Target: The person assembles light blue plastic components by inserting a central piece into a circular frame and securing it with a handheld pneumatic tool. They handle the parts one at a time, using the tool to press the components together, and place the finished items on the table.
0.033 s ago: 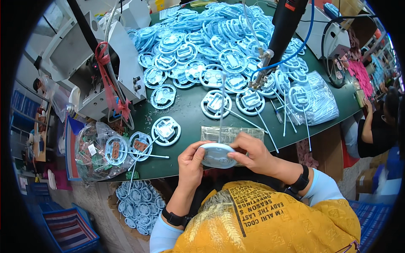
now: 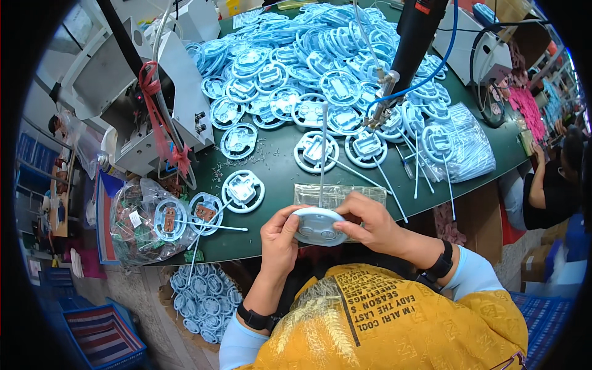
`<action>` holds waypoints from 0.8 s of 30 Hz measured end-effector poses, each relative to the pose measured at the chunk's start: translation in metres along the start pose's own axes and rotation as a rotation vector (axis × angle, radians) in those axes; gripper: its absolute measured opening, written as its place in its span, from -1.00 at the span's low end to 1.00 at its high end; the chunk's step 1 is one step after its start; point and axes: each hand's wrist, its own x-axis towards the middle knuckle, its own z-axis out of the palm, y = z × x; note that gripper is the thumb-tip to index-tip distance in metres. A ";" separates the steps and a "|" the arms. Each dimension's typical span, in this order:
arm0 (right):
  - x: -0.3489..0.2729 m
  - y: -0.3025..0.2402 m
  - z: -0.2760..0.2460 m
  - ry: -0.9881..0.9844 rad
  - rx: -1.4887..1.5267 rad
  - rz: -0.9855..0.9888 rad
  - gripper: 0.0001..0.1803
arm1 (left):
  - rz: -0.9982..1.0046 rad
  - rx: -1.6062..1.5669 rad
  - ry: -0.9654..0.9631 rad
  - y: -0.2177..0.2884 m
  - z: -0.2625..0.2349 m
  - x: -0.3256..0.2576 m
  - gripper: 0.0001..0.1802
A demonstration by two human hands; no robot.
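A pale blue round plastic part with a thin white stick standing up behind it is held over the table's front edge. My left hand is closed on its left rim, with the thumb on the near face. My right hand pinches the right rim, thumb in front and fingers behind. The far side of the part is hidden. Beyond my hands lies a flat clear-wrapped pad. Several similar parts with sticks, such as one white-centred wheel part, lie just past it.
A large heap of pale blue parts covers the back of the green table. A grey machine stands left, near a bag of circuit boards. A black tool hangs at right above a bag of sticks.
The round part has tilted very slightly and its stick's top has shifted a little left. Both hands keep the same grip.
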 end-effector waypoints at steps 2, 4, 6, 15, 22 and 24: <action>0.002 -0.009 -0.004 -0.042 0.002 0.082 -0.72 | -0.031 -0.135 0.044 -0.004 -0.003 0.002 -0.71; 0.000 -0.009 -0.003 -0.101 -0.073 0.095 -0.71 | -0.056 -0.269 0.097 -0.006 -0.004 0.005 -0.69; -0.005 -0.001 0.005 -0.177 -0.224 0.040 -0.68 | -0.047 -0.277 0.114 -0.007 -0.003 0.007 -0.69; -0.008 0.007 0.027 -0.098 -0.250 -0.127 -0.65 | -0.091 -0.333 0.117 -0.021 -0.012 0.005 -0.71; -0.002 -0.003 0.015 -0.091 -0.237 -0.132 -0.70 | -0.061 -0.267 0.071 -0.014 -0.012 0.002 -0.72; -0.004 -0.001 0.018 -0.081 -0.252 -0.119 -0.76 | -0.070 -0.280 0.057 -0.015 -0.011 0.002 -0.71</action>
